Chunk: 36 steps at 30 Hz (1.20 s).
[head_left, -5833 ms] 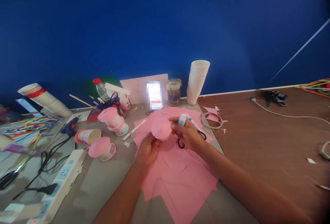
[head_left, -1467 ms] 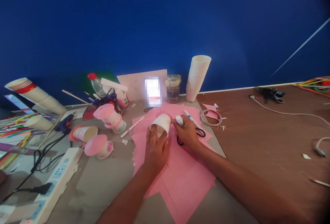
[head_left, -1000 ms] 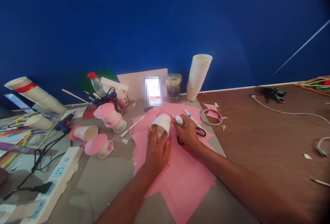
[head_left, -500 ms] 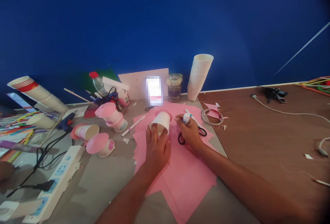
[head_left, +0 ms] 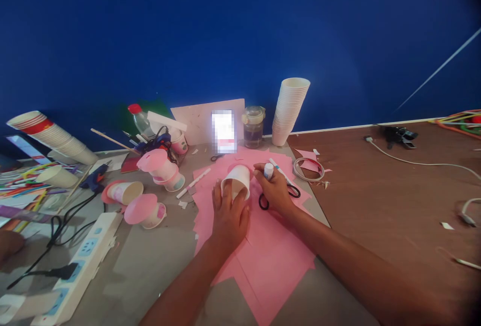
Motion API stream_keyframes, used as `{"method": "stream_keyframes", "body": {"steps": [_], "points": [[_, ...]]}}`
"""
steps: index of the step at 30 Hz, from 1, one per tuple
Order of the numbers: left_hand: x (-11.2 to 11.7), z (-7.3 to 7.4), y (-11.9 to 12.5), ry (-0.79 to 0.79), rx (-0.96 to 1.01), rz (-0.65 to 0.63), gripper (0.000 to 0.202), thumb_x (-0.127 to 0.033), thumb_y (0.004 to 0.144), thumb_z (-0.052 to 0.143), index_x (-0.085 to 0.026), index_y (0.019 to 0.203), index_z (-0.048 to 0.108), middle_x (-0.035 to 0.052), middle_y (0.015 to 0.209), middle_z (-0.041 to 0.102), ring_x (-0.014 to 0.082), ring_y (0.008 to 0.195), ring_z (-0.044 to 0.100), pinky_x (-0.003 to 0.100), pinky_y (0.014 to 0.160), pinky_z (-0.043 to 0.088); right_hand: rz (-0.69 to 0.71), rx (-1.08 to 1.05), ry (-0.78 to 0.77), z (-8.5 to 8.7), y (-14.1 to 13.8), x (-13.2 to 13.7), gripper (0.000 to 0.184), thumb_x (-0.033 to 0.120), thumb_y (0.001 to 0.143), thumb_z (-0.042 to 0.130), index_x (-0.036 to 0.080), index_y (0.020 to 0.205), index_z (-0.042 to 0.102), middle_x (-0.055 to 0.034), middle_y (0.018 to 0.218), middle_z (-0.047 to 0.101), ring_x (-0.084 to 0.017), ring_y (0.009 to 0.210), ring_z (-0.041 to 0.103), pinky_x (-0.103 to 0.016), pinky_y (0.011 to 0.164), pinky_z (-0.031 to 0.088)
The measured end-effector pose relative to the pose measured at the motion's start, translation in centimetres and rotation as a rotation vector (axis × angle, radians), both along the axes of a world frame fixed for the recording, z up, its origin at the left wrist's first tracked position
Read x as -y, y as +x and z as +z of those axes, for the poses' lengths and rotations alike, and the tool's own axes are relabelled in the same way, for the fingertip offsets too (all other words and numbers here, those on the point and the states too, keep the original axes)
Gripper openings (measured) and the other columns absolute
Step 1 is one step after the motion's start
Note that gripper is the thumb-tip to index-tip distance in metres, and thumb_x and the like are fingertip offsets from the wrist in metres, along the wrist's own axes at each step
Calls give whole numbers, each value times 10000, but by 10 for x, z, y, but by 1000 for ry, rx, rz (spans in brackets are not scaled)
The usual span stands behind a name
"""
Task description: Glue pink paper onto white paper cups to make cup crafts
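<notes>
My left hand (head_left: 228,213) grips a white paper cup (head_left: 236,182) tipped with its open mouth toward me; a pink paper disc covers its far end. My right hand (head_left: 275,191) is closed round a small white glue stick (head_left: 268,170), held upright just right of the cup. Both hands hover over a pile of pink paper sheets (head_left: 259,251) on the grey table. Black scissors (head_left: 291,193) lie partly under my right hand.
Several pink-topped cups (head_left: 156,166) lie at left near a glue gun (head_left: 95,178) and a white power strip (head_left: 80,261). A stack of white cups (head_left: 289,110), a glass jar (head_left: 253,128) and a lit phone (head_left: 223,131) stand at the back. Cables (head_left: 421,163) cross the brown table at right.
My left hand turned the cup from its pink disc facing me to its open mouth facing me. My right hand drew the glue stick slightly away from the cup and raised it upright.
</notes>
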<state>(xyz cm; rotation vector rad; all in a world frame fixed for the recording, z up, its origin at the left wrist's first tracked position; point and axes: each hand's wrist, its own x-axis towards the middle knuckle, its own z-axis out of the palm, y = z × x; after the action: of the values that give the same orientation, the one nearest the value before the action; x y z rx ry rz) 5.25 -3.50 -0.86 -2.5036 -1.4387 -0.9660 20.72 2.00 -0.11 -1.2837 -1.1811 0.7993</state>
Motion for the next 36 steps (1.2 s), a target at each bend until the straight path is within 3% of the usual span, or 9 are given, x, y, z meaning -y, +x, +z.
{"method": "stream_keyframes", "body": {"steps": [13, 21, 27, 32, 36], "points": [[3, 4, 3, 11, -5, -33, 298, -150, 824, 490, -133, 1114, 561, 187, 1465, 280, 381, 1388, 83, 623, 1043, 239, 43, 83, -2, -2, -3, 1, 162, 328, 772, 536, 183, 763, 608, -24, 777, 636, -161, 675, 560, -282, 645, 452], [4, 3, 3, 12, -22, -46, 316, -145, 820, 492, -128, 1130, 550, 194, 1465, 262, 396, 1384, 69, 633, 1042, 217, 26, 0, -74, -3, -3, 0, 295, 356, 751, 577, 169, 972, 633, -67, 927, 686, -196, 781, 615, -319, 702, 479], [6, 5, 4, 24, -27, -54, 307, -136, 822, 486, -127, 1119, 561, 189, 1454, 286, 392, 1386, 65, 625, 1050, 208, 23, 69, -93, 2, -2, 2, 247, 348, 761, 555, 166, 898, 652, -38, 820, 680, -173, 697, 589, -292, 656, 458], [7, 6, 5, 29, -26, -55, 284, -138, 825, 481, -123, 1093, 575, 193, 1434, 329, 394, 1385, 69, 634, 1044, 210, -5, 198, -92, 5, -1, 6, 225, 373, 788, 517, 169, 762, 608, 4, 633, 589, -145, 576, 507, -257, 555, 397], [8, 6, 6, 34, -32, -54, 284, -131, 819, 484, -114, 1086, 580, 206, 1421, 347, 399, 1383, 75, 634, 1041, 215, -34, 260, -48, 4, -2, 7, 204, 358, 794, 504, 178, 723, 570, 7, 630, 568, -140, 566, 488, -248, 536, 368]]}}
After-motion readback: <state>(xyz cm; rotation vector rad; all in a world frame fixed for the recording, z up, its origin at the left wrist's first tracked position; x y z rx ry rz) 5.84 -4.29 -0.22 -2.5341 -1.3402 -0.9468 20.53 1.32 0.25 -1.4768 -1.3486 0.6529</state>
